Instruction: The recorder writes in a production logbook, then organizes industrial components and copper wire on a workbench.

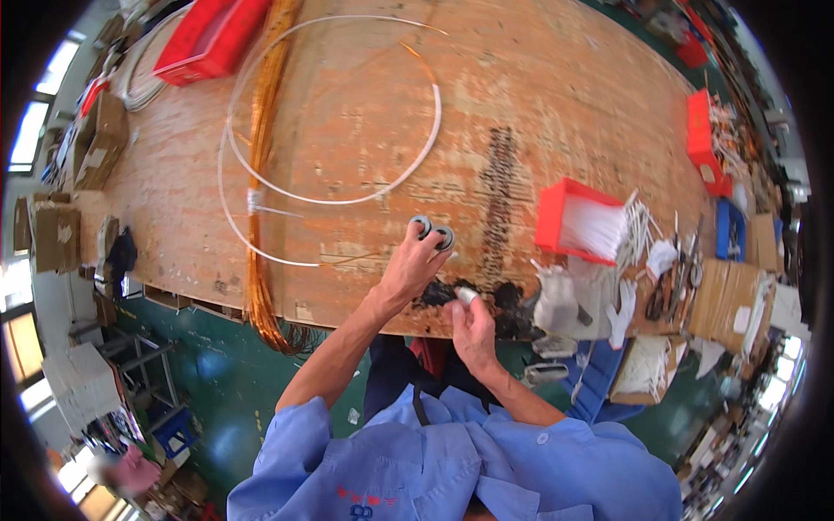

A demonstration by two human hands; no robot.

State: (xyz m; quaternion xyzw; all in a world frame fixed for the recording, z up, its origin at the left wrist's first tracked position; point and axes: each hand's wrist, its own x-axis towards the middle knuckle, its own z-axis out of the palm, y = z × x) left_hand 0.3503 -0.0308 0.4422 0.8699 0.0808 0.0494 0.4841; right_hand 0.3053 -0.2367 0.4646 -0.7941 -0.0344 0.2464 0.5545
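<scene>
My left hand (412,271) is over the near middle of the wooden table, its fingertips closed on two small grey ring-shaped rolls (444,238) with dark centres. Just right of it and nearer the edge, my right hand (475,340) has a small whitish cylindrical piece (467,295) at its fingertips; its exact kind is too small to tell. Beneath and beside this hand are black stains (514,306) on the wood. Beyond my left hand, a large loop of white tubing (437,117) with copper-coloured wire ends lies on the table (591,104).
A long bundle of copper-coloured wire (261,286) crosses the left side and hangs over the front edge. On the right stand a red bin (549,217) of white tubes, a white glove (623,314), hand tools (676,282) and a cardboard box (730,300). Another red bin (208,43) is far left.
</scene>
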